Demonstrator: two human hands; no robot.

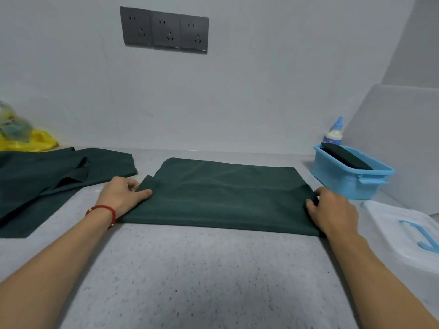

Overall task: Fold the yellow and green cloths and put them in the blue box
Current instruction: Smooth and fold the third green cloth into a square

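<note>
A dark green cloth [225,195], folded into a wide band, is spread flat on the speckled grey counter [202,276] at the centre of the view. Its left end is pinched by the left hand [123,194], with thumb and forefinger closed on a raised corner of the fabric; a red cord bracelet [104,210] is worn on that wrist. Its right end is gripped by the right hand [332,210], whose fingers are curled over the edge. At about 2 o'clock from the cloth, well apart from it, the blue box [349,179] is seen near the wall, with a dark folded cloth [346,156] leaning inside it. A glue bottle [335,131] stands just behind the box. At 4 o'clock a white lid with a blue handle [403,233] is laid. At 9 o'clock a second green cloth [47,181] lies unfolded, and a yellow plastic bag [26,141] is seen beyond it.
</note>
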